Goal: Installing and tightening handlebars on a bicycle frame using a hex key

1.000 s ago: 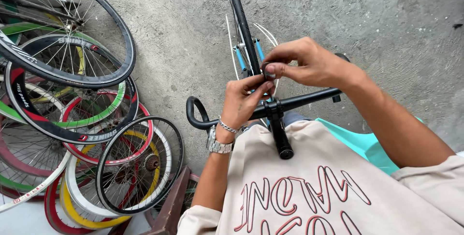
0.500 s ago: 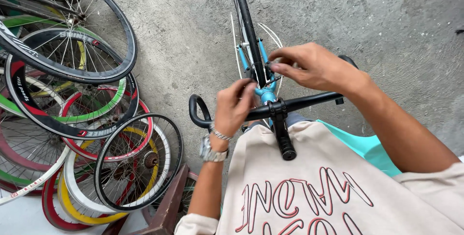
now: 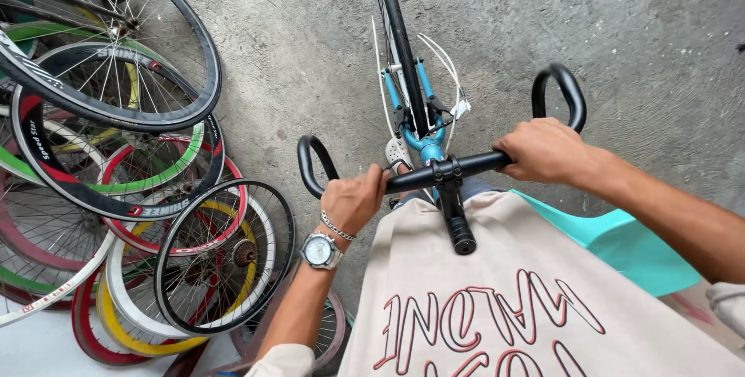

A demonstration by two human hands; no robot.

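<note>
A blue bicycle stands in front of me with its thin black front wheel [image 3: 396, 36] pointing away. Its black drop handlebar [image 3: 458, 166] runs across the frame below the blue fork [image 3: 423, 102]. My left hand [image 3: 353, 200], with a silver watch and a bracelet on the wrist, grips the bar's left side near the curved drop [image 3: 309, 166]. My right hand [image 3: 547, 152] grips the bar's right side just under the other drop [image 3: 559, 90]. The black stem [image 3: 454, 206] points back toward my beige shirt. Loose white cables [image 3: 446, 74] hang beside the fork.
A heap of bicycle wheels [image 3: 116, 175] with black, red, green, yellow and white rims lies against the left side. A teal plastic seat [image 3: 628, 237] shows under my right arm. The floor is rough grey concrete [image 3: 636, 36].
Both hands have left the middle of the bike near the fork and stem and moved outward onto the two sides of the handlebar. The view has dropped slightly.
</note>
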